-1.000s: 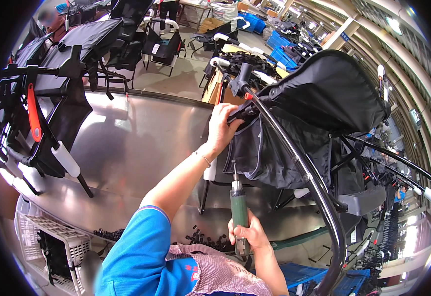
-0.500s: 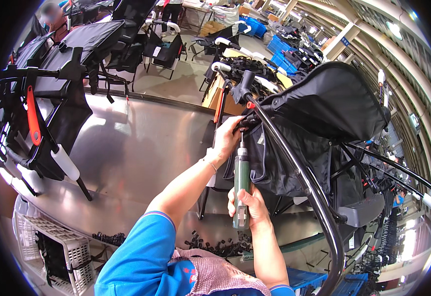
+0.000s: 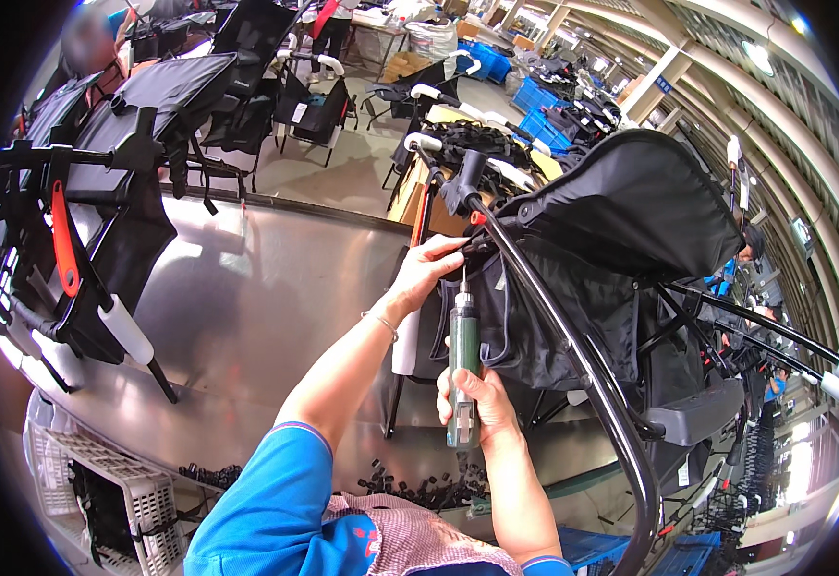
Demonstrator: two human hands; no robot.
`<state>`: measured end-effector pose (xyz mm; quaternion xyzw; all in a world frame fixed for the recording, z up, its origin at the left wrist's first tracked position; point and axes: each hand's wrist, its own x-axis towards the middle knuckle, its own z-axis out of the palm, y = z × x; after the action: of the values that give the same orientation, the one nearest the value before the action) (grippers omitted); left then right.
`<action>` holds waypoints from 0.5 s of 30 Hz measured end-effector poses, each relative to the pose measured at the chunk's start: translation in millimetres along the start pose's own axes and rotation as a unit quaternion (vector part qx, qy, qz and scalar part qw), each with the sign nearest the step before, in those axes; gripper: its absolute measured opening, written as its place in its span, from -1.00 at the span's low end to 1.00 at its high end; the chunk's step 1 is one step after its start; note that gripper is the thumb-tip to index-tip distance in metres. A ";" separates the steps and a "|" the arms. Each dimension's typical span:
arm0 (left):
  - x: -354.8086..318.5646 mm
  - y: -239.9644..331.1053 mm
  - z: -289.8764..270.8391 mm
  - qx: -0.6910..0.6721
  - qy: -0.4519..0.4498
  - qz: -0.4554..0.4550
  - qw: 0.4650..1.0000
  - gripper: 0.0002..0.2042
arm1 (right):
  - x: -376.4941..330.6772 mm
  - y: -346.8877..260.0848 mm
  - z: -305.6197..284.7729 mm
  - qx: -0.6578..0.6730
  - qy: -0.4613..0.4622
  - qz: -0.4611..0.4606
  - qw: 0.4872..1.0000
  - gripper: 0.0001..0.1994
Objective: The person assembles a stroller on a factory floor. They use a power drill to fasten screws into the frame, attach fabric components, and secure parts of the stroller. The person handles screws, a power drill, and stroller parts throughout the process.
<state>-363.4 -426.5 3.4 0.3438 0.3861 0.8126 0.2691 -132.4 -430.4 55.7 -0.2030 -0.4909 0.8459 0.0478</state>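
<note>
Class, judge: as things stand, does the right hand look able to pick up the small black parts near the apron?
Probably not: the parts lie close by, but the right hand is wrapped around the driver, so isn't free.

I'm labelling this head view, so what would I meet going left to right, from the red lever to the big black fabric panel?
Red lever → bracelet → left hand → green screwdriver → black fabric panel.
</note>
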 end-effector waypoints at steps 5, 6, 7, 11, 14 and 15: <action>5.1 -7.1 -3.6 -0.041 0.007 -0.010 0.999 -0.72 | 0.9 -3.7 3.8 0.017 -0.001 0.017 1.000 -0.22; 5.8 -6.0 -0.8 -0.043 0.009 -0.002 0.999 -0.74 | 0.1 -5.5 5.9 0.016 0.001 0.016 1.000 -0.21; 6.0 -6.8 -0.1 -0.043 0.008 -0.002 0.999 -0.75 | -0.8 -6.5 7.4 0.012 0.005 0.019 1.000 -0.21; 5.8 -9.1 -6.3 -0.043 0.004 -0.009 0.999 -0.78 | -0.9 -10.6 16.6 0.015 0.023 0.031 0.999 -0.19; 6.2 -10.6 -6.1 -0.045 -0.002 -0.018 0.999 -0.80 | 1.4 -8.7 12.2 -0.004 0.044 0.036 0.998 -0.33; 7.7 -10.5 -5.8 -0.042 -0.001 -0.021 0.999 -0.80 | 5.4 -6.0 4.9 -0.026 0.044 0.048 0.998 -0.32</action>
<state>-370.8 -417.7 -5.2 0.3252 0.3583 0.8219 0.3006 -139.9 -429.8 61.4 -0.2647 -0.4996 0.8245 0.0232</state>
